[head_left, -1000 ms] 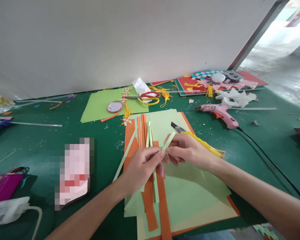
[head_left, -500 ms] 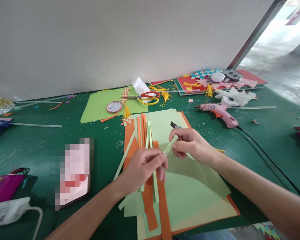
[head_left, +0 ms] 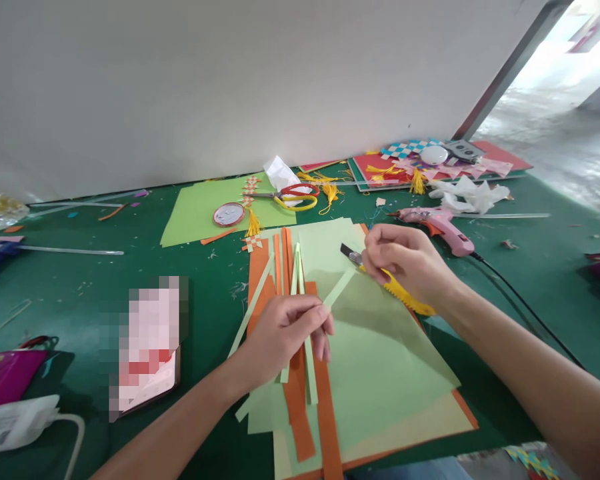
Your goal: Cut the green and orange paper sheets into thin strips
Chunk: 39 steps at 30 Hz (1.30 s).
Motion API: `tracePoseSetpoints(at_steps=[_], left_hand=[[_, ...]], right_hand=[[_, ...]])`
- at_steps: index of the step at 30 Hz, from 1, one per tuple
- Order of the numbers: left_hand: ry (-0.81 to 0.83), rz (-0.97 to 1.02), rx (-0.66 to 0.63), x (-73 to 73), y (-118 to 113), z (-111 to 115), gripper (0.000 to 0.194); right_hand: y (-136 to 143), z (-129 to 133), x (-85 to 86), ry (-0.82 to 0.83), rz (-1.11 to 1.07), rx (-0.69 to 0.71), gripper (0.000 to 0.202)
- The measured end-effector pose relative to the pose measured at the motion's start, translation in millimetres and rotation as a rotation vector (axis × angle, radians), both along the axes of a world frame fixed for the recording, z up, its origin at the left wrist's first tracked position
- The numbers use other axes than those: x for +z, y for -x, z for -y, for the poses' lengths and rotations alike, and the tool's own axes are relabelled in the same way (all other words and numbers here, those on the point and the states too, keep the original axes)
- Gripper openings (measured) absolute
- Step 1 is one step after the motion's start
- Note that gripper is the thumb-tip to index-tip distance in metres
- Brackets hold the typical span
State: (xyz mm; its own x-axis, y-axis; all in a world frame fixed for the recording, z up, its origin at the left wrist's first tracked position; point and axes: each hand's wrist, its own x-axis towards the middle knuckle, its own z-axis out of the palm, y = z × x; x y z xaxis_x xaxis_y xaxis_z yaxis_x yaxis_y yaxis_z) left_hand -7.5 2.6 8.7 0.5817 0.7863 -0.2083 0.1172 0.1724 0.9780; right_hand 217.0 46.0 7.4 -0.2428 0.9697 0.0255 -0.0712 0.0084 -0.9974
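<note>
Between its thumb and fingers my left hand (head_left: pixel 300 327) pinches a narrow light green paper strip (head_left: pixel 341 287), whose free end points up to the right. My right hand (head_left: pixel 403 257) hovers to the right of that end, apart from it, with curled fingers; whether anything is in them cannot be made out. Partly hidden below it lies a yellow utility knife (head_left: pixel 407 297), its dark blade showing on the left. Light green paper sheets (head_left: pixel 380 360) lie stacked under both hands. Orange paper strips (head_left: pixel 329 420) and further green strips (head_left: pixel 250 307) lie below and around my left hand.
Scissors (head_left: pixel 300 197), a round red-rimmed tin (head_left: pixel 229 214) and a yellow tassel (head_left: pixel 253 223) lie beyond the stack. A pink glue gun (head_left: pixel 445 227) with a black cord is at the right. A phone (head_left: pixel 150 347) and a white charger (head_left: pixel 20 423) are at the left.
My right hand has let go of the green strip's end and moved up and right, uncovering more of the utility knife. My left hand stays nearly in place, still pinching the strip.
</note>
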Motion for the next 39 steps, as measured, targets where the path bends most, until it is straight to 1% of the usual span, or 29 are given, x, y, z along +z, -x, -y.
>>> tracePoseSetpoints(at_steps=[1,2,5,8,10,12,15,18,20,24,26,34,39], left_hand=[[0.001,0.008,0.018,0.1,-0.6,-0.4,0.032],[0.003,0.014,0.037,0.3,-1.3,-0.8,0.031],[0.010,0.012,0.073,0.7,-3.4,-1.7,0.030],[0.019,-0.022,0.074,0.0,-4.7,-1.8,0.031],[0.015,-0.064,0.048,-1.0,-4.8,-1.5,0.034],[0.015,-0.097,-0.006,-1.8,-4.6,-0.9,0.037],[0.027,-0.105,-0.094,-1.8,-4.5,0.3,0.035],[0.022,-0.083,-0.117,-1.1,-4.9,1.2,0.032],[0.002,-0.063,-0.067,-0.8,-5.1,1.1,0.032],[-0.042,-0.057,0.119,-0.5,-4.5,-1.1,0.026],[-0.071,-0.072,0.160,0.2,-4.2,-2.5,0.023],[-0.135,-0.110,0.177,1.3,-3.8,-2.3,0.020],[-0.124,-0.105,0.155,-0.3,-3.4,-2.0,0.016]], right_hand=[[1.4,-0.5,-1.1,0.006,-0.047,-0.024,0.010],[3.8,-0.1,-2.0,0.026,-0.078,-0.012,0.009],[15.2,5.8,-2.8,0.130,-0.121,0.127,0.007],[25.6,13.7,-2.4,0.197,-0.142,0.181,0.016],[29.5,17.1,-3.2,0.224,-0.149,0.193,0.020],[31.5,18.7,-4.9,0.252,-0.156,0.214,0.019],[33.3,19.4,-8.0,0.286,-0.143,0.242,0.016],[34.1,20.0,-9.0,0.301,-0.113,0.277,0.014],[33.7,20.6,-8.1,0.303,-0.070,0.303,0.014],[32.2,22.0,-5.6,0.293,0.070,0.380,0.011],[32.2,22.5,-5.4,0.285,0.105,0.418,0.010],[33.0,22.4,-7.0,0.251,0.174,0.422,0.009],[34.0,22.5,-7.2,0.256,0.208,0.445,0.011]])
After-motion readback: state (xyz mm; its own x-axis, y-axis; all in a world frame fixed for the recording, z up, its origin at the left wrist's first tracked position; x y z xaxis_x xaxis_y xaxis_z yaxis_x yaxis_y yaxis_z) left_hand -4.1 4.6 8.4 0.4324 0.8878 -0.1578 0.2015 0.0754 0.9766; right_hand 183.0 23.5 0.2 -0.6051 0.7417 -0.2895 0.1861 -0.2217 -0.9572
